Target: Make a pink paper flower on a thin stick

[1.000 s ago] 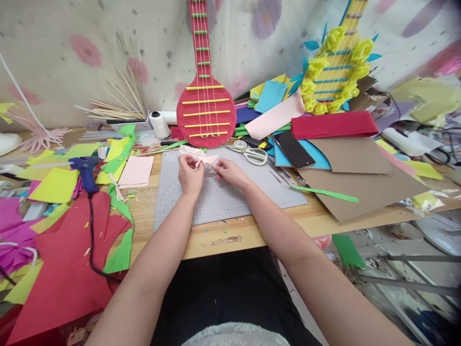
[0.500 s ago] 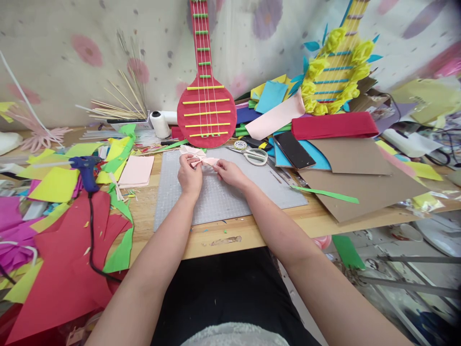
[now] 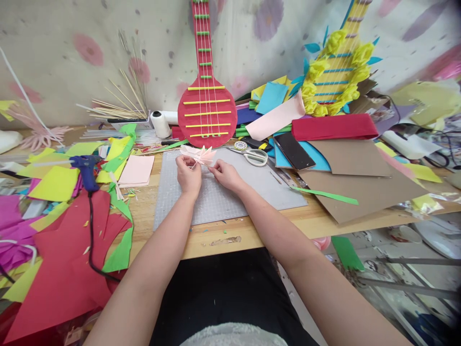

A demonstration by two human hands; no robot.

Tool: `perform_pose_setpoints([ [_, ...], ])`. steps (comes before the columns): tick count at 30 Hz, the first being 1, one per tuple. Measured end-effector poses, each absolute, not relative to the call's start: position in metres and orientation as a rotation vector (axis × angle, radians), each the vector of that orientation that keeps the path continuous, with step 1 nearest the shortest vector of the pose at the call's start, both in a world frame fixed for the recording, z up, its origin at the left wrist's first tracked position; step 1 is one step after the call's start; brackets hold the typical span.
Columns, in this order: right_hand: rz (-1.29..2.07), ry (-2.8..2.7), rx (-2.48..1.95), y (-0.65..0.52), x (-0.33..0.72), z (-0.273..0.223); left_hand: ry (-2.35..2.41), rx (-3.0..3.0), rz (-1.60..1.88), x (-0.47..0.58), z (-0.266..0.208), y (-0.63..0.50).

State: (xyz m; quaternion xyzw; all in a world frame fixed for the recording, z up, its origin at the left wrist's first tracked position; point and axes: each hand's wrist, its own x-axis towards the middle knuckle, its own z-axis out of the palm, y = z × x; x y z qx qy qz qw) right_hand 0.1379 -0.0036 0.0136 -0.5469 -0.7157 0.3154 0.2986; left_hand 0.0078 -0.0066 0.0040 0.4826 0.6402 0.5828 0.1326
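Above the grey cutting mat (image 3: 230,197), a pleated pale pink piece of paper (image 3: 201,154) fans out in pointed folds. My left hand (image 3: 189,177) is closed on its gathered left part, fingers curled round it. On the right side my right hand (image 3: 227,174) is pinched shut close to the lower edge of the folds. Something thin shows at its fingertips, too small to name. Behind the paper stands a red paper lute (image 3: 207,115) with yellow bars and white strings. Scissors with white handles (image 3: 256,157) lie to the right of my hands.
Left of the mat are a stack of pale pink sheets (image 3: 137,170), a blue glue gun (image 3: 86,168) with its cord, and red paper (image 3: 72,254). A phone (image 3: 293,150) and brown cardboard (image 3: 356,185) lie to the right. A thread spool (image 3: 160,125) stands behind.
The pink paper has spread from a flatter twisted strip into upright pointed folds. My right hand has shifted slightly left and its pinch now sits just below the folds.
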Motion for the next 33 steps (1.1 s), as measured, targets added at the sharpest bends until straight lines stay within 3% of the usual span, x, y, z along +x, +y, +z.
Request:
perform_pose_setpoints([
  [16,0.960,-1.859,-1.387,0.004,0.138,0.001,1.787,1.410,1.710,0.009,0.005,-0.008],
  [25,0.842,-1.730,-1.407,0.003,0.140,0.001,1.637,1.396,1.668,0.012,0.009,-0.009],
  [33,0.831,-1.705,-1.417,0.004,0.141,0.002,1.843,1.474,1.673,0.009,0.017,-0.011],
])
